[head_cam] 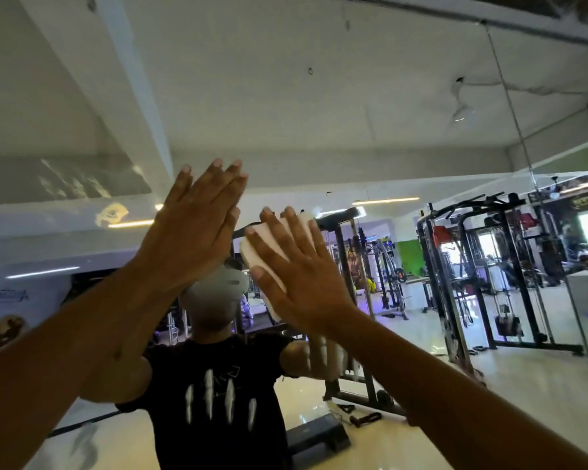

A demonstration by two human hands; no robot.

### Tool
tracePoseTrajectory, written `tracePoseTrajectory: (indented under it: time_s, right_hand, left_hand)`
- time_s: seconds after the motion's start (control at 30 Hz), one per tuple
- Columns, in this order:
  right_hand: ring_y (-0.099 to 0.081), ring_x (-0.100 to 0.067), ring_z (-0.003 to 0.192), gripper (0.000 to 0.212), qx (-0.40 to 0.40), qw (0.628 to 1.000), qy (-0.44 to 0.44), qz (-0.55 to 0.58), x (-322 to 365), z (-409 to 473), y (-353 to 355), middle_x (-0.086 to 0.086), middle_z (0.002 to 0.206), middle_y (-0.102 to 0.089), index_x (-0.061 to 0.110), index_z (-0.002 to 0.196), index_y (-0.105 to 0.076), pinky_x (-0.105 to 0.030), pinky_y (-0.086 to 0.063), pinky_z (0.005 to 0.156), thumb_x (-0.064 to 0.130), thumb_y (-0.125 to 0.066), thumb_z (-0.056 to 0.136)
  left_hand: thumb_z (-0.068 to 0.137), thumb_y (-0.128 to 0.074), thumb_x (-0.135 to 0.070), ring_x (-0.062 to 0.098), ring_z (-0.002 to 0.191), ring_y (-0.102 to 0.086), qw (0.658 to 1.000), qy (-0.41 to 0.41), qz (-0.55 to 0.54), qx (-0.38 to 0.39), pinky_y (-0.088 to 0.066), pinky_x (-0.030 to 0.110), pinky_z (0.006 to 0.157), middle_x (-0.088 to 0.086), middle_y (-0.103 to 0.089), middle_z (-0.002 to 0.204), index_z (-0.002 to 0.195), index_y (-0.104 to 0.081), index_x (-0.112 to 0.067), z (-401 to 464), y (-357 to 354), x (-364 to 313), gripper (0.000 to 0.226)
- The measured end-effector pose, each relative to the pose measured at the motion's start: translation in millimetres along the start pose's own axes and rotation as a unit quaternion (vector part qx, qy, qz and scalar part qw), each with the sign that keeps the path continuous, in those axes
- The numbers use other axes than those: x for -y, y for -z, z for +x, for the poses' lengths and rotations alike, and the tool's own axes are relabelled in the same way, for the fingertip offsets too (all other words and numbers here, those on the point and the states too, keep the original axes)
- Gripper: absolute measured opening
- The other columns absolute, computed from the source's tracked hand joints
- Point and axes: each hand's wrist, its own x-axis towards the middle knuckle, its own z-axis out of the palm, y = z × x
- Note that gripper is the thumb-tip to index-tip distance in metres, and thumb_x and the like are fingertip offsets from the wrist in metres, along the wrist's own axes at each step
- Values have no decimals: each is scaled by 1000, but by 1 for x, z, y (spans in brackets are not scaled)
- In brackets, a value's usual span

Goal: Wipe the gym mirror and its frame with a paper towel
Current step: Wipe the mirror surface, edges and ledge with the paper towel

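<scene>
The gym mirror (387,137) fills nearly the whole view, reflecting the ceiling, weight machines (482,273) and the person in a black T-shirt (214,395). The right hand (296,273) presses a folded white paper towel (269,252) flat against the glass at about head height, fingers straight and spread over the wad. The left hand (197,225) is raised just beside it, fingers straight and together, holding nothing; it seems to lean on the glass, though contact cannot be confirmed.

The wiping of the pane looks to be under way, with the frame not yet reached; a thin vertical seam (520,137) runs down at the right.

The main risk is the bare left palm: if it rests on the glass it will leave fresh prints. The towel, pinned only by flat fingers, could slip out or bunch on a fast stroke. Pale smears (72,184) at upper left may be missed if strokes stay central.
</scene>
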Motion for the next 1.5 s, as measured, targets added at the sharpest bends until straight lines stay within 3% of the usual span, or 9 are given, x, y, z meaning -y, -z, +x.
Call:
tracePoseTrajectory:
  time_s: [0.07,0.23,0.43,0.6,0.8,0.97,1.13,1.33,1.5]
  right_hand:
    - [11,-27,171,65,-3,1000,-5,-1,-30,-6,3,1,186,7,35,177,-11,-61,1,137,59,-22,117]
    - [13,-32,170,76,-62,962,-264,6,-86,15,13,-2,185,13,36,177,1,-66,-6,135,71,5,109]
    - [12,-27,171,67,4,1000,-16,1,-42,-36,0,1,186,9,34,177,-11,-60,3,137,57,-27,116]
    - [9,-33,171,73,-63,960,-273,-2,-104,1,12,-2,185,10,37,176,1,-65,-7,136,69,-1,111]
    - [11,-28,171,67,6,1000,-18,5,-41,-32,0,0,186,7,33,177,-12,-60,2,137,57,-27,116]
    - [10,-32,171,68,-77,959,-272,20,-81,25,12,-2,185,11,35,176,-1,-66,-5,135,62,-15,115]
    - [10,-31,171,65,-18,1000,-17,13,5,1,-6,-4,186,6,32,177,-12,-62,0,136,54,-26,118]
    - [10,-35,170,70,-72,968,-242,11,-33,57,7,-5,185,10,33,177,-3,-65,2,136,62,-11,114]
    - [7,-31,171,68,-26,1000,12,2,31,33,-13,-3,186,3,33,177,-14,-61,-1,137,58,-30,116]
  left_hand:
    - [113,-28,-36,24,169,-16,1000,-12,-4,19,-10,57,136,3,-21,181,172,-31,-17,-5,2,-12,61]
    - [114,-22,-40,22,170,-9,999,-5,-3,49,-9,58,136,2,-14,183,174,-23,-18,-16,-5,-20,63]
    - [115,-24,-40,22,170,-9,999,-15,-3,44,-6,56,137,2,-14,183,174,-23,-19,-16,-7,-32,62]
    - [114,-22,-42,24,169,-12,998,-15,-6,58,-7,59,136,3,-15,182,174,-23,-20,-18,-8,-35,64]
    - [114,-26,-41,25,169,-14,999,-10,-5,46,-6,56,137,3,-17,182,173,-26,-19,-21,-2,-30,62]
    - [115,-28,-39,23,169,-13,999,5,13,46,-7,57,137,1,-17,182,173,-26,-21,-30,1,-16,61]
    - [114,-29,-37,24,169,-15,999,27,7,28,-9,56,136,1,-21,182,171,-31,-19,-38,11,-2,60]
    - [114,-29,-38,22,169,-12,999,34,16,30,-6,58,137,1,-19,182,172,-30,-21,-48,18,21,60]
    - [115,-28,-37,20,170,-11,999,37,18,20,-3,54,137,-1,-18,182,173,-28,-22,-54,21,33,60]
